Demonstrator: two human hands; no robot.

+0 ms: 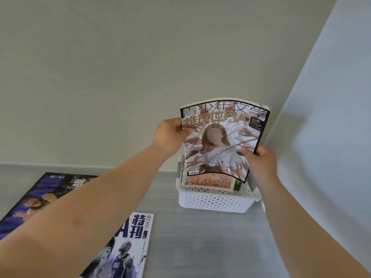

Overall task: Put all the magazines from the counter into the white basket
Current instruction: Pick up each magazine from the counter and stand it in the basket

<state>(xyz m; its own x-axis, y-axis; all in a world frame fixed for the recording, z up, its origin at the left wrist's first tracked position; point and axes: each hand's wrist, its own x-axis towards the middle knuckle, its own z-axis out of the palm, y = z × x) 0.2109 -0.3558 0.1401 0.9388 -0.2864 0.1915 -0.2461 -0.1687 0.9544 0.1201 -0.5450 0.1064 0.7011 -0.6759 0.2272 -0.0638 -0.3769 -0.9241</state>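
Nearest the camera, 2 bare forearms reach forward over a grey counter (200, 247). A basketball magazine (128, 249) with a white cover lies flat at the lower edge, partly under the left forearm. A dark purple magazine (40, 197) lies flat to its left, further back, also partly covered by that arm. Beyond them a white perforated basket (214, 201) stands on the counter near the corner of the walls. 1 orange-toned magazine (206, 182) already stands inside it. Above the basket, a black-bordered magazine (222, 141) is held upright, cover towards the camera, pages bowed, lower edge at the basket's opening. The left hand (168, 137) grips its left edge; the right hand (259, 161) grips its lower right corner.
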